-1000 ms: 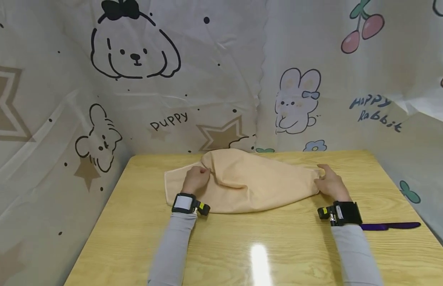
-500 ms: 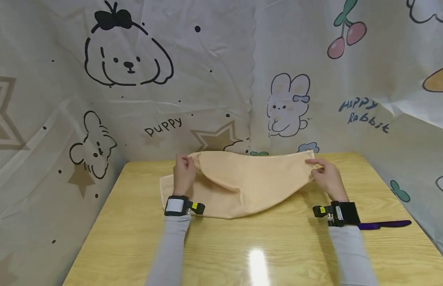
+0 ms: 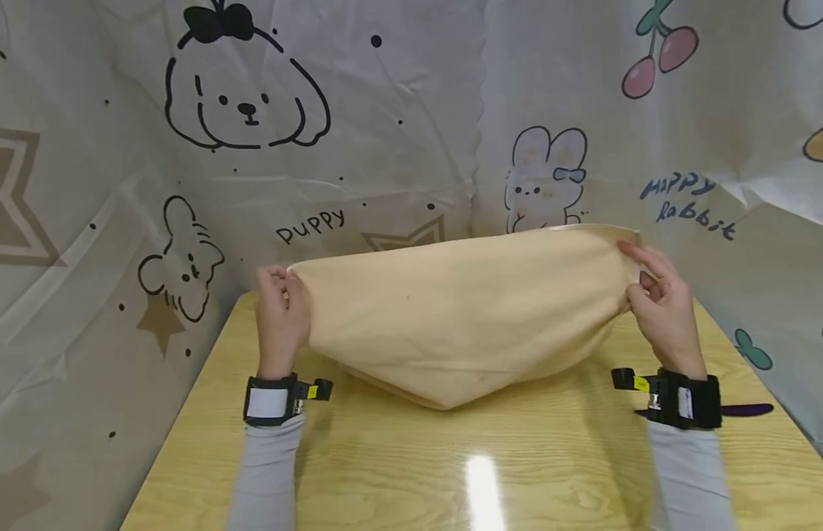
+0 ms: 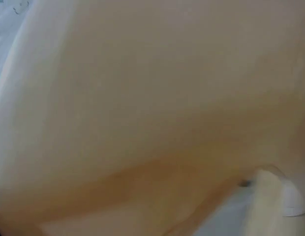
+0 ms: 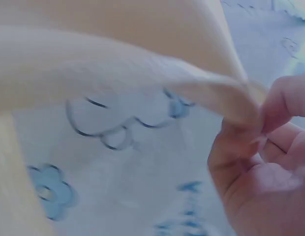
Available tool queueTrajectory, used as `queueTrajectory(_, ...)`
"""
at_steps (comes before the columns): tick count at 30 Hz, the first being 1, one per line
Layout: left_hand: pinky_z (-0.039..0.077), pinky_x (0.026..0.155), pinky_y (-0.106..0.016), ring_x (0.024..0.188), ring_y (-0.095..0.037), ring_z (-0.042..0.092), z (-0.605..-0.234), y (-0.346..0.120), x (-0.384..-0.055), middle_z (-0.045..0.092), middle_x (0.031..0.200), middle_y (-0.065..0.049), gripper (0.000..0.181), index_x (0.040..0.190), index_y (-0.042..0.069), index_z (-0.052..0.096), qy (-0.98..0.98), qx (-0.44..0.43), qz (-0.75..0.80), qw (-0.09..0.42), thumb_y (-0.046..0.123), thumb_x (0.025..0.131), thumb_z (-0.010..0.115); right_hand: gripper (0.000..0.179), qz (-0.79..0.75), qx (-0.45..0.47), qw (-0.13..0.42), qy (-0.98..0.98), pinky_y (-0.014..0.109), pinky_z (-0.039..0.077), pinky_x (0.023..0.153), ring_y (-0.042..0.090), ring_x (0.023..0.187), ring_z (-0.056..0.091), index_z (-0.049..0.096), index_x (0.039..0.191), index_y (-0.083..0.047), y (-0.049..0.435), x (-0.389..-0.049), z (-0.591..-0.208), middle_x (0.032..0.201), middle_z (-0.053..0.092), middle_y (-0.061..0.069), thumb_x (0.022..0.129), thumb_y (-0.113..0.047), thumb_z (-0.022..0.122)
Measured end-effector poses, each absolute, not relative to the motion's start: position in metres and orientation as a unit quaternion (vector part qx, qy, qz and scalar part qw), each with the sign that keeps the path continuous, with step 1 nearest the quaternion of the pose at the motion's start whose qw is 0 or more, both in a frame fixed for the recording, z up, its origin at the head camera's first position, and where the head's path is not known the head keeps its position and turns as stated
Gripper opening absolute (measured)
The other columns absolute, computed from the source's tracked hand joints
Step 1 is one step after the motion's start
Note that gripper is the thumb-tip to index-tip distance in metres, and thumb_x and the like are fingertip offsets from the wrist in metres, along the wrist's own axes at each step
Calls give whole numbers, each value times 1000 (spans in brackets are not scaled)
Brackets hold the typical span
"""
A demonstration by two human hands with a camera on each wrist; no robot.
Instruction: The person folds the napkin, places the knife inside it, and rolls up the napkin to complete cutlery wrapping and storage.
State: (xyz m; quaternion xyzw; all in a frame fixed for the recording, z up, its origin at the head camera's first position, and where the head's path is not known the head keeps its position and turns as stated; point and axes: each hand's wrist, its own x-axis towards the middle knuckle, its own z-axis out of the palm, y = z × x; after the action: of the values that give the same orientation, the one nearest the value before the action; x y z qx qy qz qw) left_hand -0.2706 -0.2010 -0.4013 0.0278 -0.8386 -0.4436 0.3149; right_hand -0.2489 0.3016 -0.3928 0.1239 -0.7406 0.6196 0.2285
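A peach-coloured cloth [image 3: 464,310] hangs stretched between both hands above the table, its lower part sagging to a point in the middle. My left hand [image 3: 282,317] pinches its left upper corner. At the opposite end my right hand [image 3: 667,310] grips the right edge between thumb and fingers. In the right wrist view the right hand [image 5: 265,167] holds a bunched fold of the cloth [image 5: 118,54]. The left wrist view is filled by the cloth [image 4: 142,98], blurred, and the left hand is hidden there.
A purple knife [image 3: 746,410] lies on the wooden table [image 3: 398,472] at the right, partly covered by the right wrist. Behind the table hangs a white curtain [image 3: 411,162] printed with cartoon animals and stars.
The cloth has risen from the table and is now spread wide. My left hand has moved left and up with its corner; the right hand has moved right and up.
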Motion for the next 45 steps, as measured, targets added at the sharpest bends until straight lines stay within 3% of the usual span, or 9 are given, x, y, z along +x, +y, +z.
queueTrajectory(5, 42, 56, -36, 66, -27, 52, -447, -202, -295, 63, 92, -21, 29, 118, 2, 41, -890, 18, -413, 195, 26, 105, 31, 65, 458, 91, 128, -875, 35, 47, 89, 32, 115, 43, 29, 153, -5, 298, -274, -436, 156, 23, 18, 91, 8, 44)
queueTrajectory(9, 49, 74, -47, 87, -35, 59, -478, -205, -301, 62, 110, -28, 36, 126, -3, 40, -929, 39, -365, 48, 25, 103, 37, 64, 386, 74, -21, -919, 66, 29, 104, 52, 131, 26, 17, 152, 8, 299, -284, -472, 153, 13, 36, 96, -2, 47)
queueTrajectory(14, 44, 97, -53, 114, -39, 53, -478, -211, -295, 53, 133, -28, 62, 145, -4, 26, -915, 56, -400, -20, 26, 97, 51, 73, 340, 2, -111, -934, 64, 38, 97, 53, 117, 42, 13, 149, 13, 299, -273, -468, 133, 39, 43, 98, -25, 49)
queueTrajectory(17, 43, 97, -54, 114, -39, 52, -475, -220, -286, 53, 132, -30, 71, 148, -6, 22, -909, 58, -409, -43, 29, 95, 54, 82, 333, -6, -174, -927, 50, 50, 80, 40, 88, 60, 9, 149, 14, 300, -261, -463, 98, 61, 31, 98, -33, 51)
queueTrajectory(20, 43, 96, -55, 115, -41, 50, -474, -233, -274, 51, 130, -34, 75, 143, -12, 29, -915, 60, -389, -86, 39, 94, 54, 88, 358, 6, -227, -906, 34, 49, 62, 20, 61, 56, 4, 150, 12, 300, -250, -466, 75, 59, 12, 95, -29, 59)
queueTrajectory(22, 45, 92, -53, 110, -39, 52, -472, -240, -264, 55, 124, -31, 73, 134, -14, 42, -920, 51, -372, -116, 45, 93, 55, 92, 377, 22, -245, -893, 32, 49, 59, 18, 61, 57, -1, 151, 10, 302, -242, -467, 77, 62, 10, 92, -22, 63)
queueTrajectory(29, 53, 80, -45, 88, -27, 63, -474, -253, -244, 68, 101, -19, 44, 106, -5, 63, -881, -44, -435, -182, 37, 90, 66, 103, 410, 169, -255, -859, 27, 43, 61, 18, 71, 53, 0, 154, -1, 321, -228, -473, 83, 61, 10, 83, -14, 74)
queueTrajectory(37, 48, 90, -52, 97, -29, 59, -485, -253, -253, 61, 99, -16, 26, 107, -3, 55, -841, -96, -530, -52, 22, 99, 55, 49, 429, 240, -106, -864, 27, 50, 62, 21, 69, 53, 39, 140, -2, 320, -230, -472, 86, 46, 12, 95, -6, 58)
queueTrajectory(45, 36, 54, -28, 61, -17, 45, -476, -254, -252, 56, 78, -7, 38, 113, 4, 59, -883, -3, -469, 9, 38, 97, 56, 33, 421, 147, -26, -895, 33, 51, 58, 25, 78, 53, 50, 131, -2, 319, -235, -461, 105, 50, 18, 99, -9, 52)
